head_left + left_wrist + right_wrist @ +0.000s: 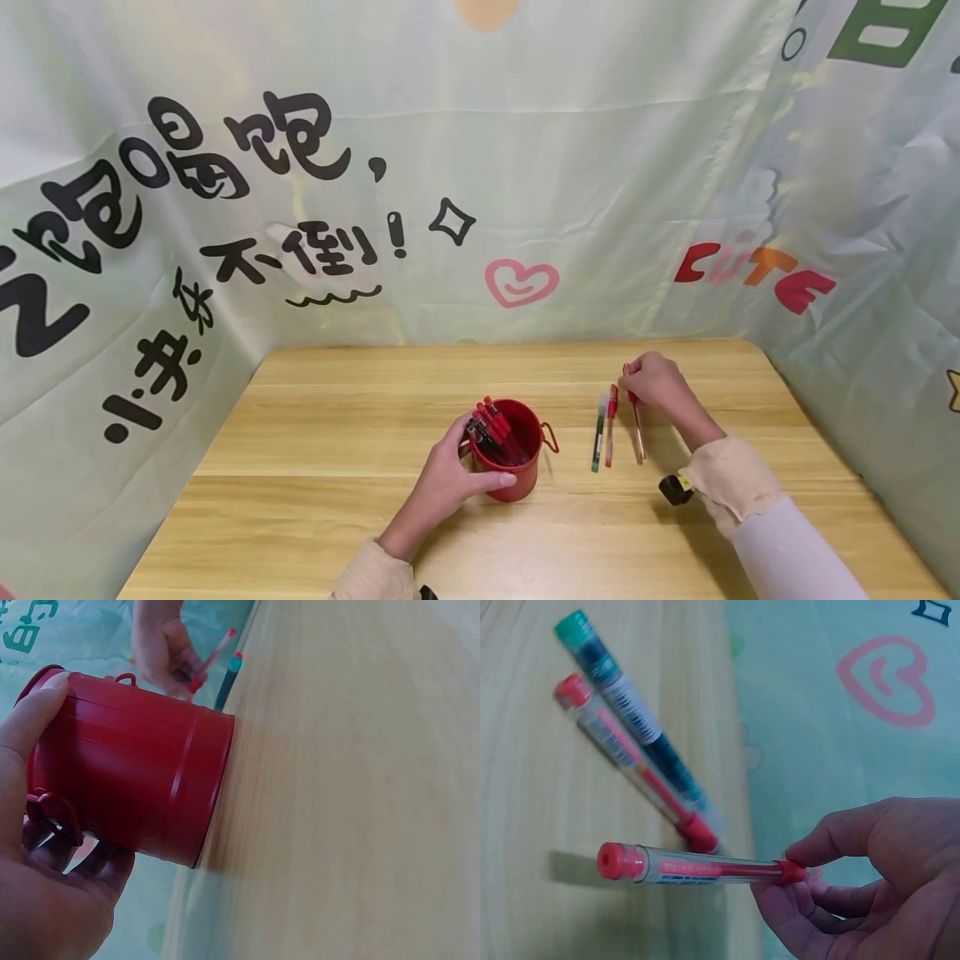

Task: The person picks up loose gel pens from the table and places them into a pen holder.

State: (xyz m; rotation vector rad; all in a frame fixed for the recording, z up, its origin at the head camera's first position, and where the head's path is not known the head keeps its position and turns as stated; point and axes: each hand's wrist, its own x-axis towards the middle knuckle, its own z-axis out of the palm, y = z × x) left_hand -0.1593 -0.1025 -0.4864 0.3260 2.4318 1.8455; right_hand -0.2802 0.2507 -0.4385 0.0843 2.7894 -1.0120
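A red metal cup point(517, 450) point(135, 780) with small handles stands on the wooden table point(337, 433) and holds several red and black pens point(491, 429). My left hand point(450, 479) point(45, 847) wraps around the cup's side. To the right lie a green pen point(598, 433) point(622, 697) and a red pen point(611, 427) point(622, 750) side by side. My right hand point(658, 382) point(870, 877) pinches the far end of a third, clear red pen point(637, 421) point(697, 865), which is tilted with its near end close to the table.
A small black object point(675, 489) sits on the table by my right sleeve point(731, 483). Printed cloth point(450, 167) hangs close behind the table and along both sides.
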